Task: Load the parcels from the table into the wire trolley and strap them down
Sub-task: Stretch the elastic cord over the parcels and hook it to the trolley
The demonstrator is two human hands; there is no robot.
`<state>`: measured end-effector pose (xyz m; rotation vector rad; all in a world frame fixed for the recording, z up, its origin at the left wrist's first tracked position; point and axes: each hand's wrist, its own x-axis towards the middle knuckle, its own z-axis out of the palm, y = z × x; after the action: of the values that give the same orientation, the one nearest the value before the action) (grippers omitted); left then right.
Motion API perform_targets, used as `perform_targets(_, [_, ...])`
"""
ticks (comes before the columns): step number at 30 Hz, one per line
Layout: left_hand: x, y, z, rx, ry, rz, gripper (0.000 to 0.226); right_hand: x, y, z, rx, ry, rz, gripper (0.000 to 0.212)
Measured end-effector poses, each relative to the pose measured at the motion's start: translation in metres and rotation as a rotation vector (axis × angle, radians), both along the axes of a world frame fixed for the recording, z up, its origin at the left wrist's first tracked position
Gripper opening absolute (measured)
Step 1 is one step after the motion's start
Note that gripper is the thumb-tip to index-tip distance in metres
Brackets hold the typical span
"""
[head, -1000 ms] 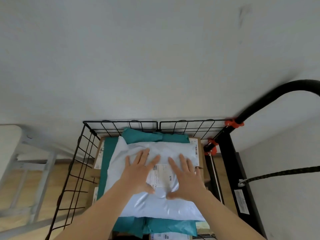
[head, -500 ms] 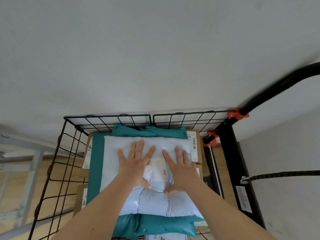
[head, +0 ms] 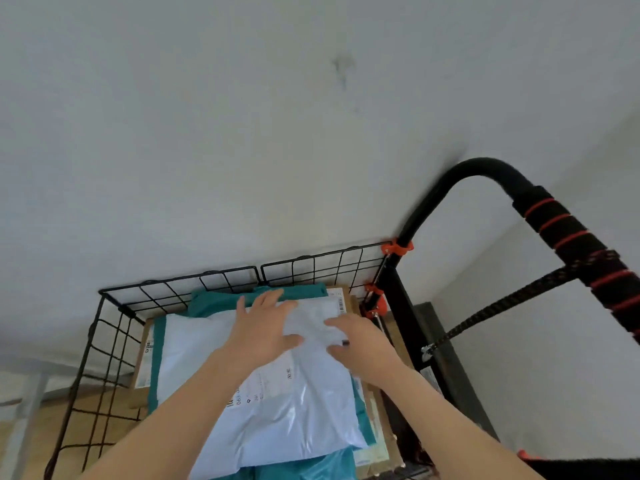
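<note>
Resting flat with fingers spread, left hand (head: 266, 329) and right hand (head: 363, 342) press the white mailer (head: 294, 407).

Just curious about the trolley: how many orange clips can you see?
3: top clip at the rim corner, lower clip just beneath, third clip half seen bottom right. More may be hidden.

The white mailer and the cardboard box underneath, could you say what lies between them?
A teal mailer lies between white mailer and cardboard box; the head view shows its edges.
</note>
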<state>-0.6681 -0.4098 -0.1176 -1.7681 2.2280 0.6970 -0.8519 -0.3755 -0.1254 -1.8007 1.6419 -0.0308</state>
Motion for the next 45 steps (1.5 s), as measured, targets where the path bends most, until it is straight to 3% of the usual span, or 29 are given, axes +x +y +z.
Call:
perform_targets(6, [-0.079, -0.013, 0.089, -0.265, 0.481, 0.005, 0.035, -0.040, -0.009, 0.107, -0.242, -0.162, -0.195, 0.034])
perform_targets(11, [-0.136, -0.008, 0.146, -0.249, 0.827, 0.037, 0.036, -0.087, -0.016, 0.172, -0.466, -0.144, -0.361, 0.026])
perform_targets(14, [-0.162, -0.008, 0.164, -0.197, 0.938, 0.061, 0.037, -0.123, -0.009, 0.202, -0.607, -0.090, -0.525, 0.021])
perform_targets(18, [-0.197, -0.007, 0.166, -0.115, 0.882, -0.009, 0.034, -0.177, 0.008, 0.221, -0.699, -0.031, -0.865, 0.024])
perform_targets(20, [-0.216, -0.003, 0.162, -0.059, 0.798, -0.072, 0.037, -0.204, 0.017, 0.215, -0.581, 0.041, -0.974, 0.025])
perform_targets(22, [-0.234, 0.001, 0.155, 0.003, 0.734, -0.118, 0.044, -0.222, 0.021, 0.203, -0.355, 0.042, -0.950, 0.023])
perform_targets(25, [-0.255, 0.006, 0.146, 0.068, 0.637, -0.161, 0.049, -0.233, 0.022, 0.188, -0.097, -0.217, -0.908, 0.020])
perform_targets(27, [-0.263, 0.006, 0.140, 0.110, 0.573, -0.188, 0.044, -0.236, 0.021, 0.184, -0.015, -0.363, -0.916, 0.022])
perform_targets(34, [-0.263, 0.001, 0.111, 0.275, 0.434, -0.158, 0.024, -0.245, 0.018, 0.173, 0.277, -0.517, -0.714, 0.031])
perform_targets(38, [-0.253, -0.004, 0.102, 0.259, 0.482, -0.129, 0.011, -0.249, 0.016, 0.164, 0.477, -0.715, -0.771, 0.016])
perform_targets(40, [-0.249, -0.005, 0.103, 0.192, 0.583, -0.128, 0.017, -0.249, 0.015, 0.161, 0.434, -0.647, -0.840, 0.012])
perform_targets(42, [-0.244, -0.002, 0.113, 0.120, 0.706, -0.135, 0.017, -0.248, 0.011, 0.165, 0.172, -0.521, -0.960, 0.015])
perform_targets(45, [-0.235, 0.000, 0.136, 0.005, 0.879, -0.116, 0.013, -0.242, 0.006, 0.188, -0.245, -0.643, -1.153, 0.011])
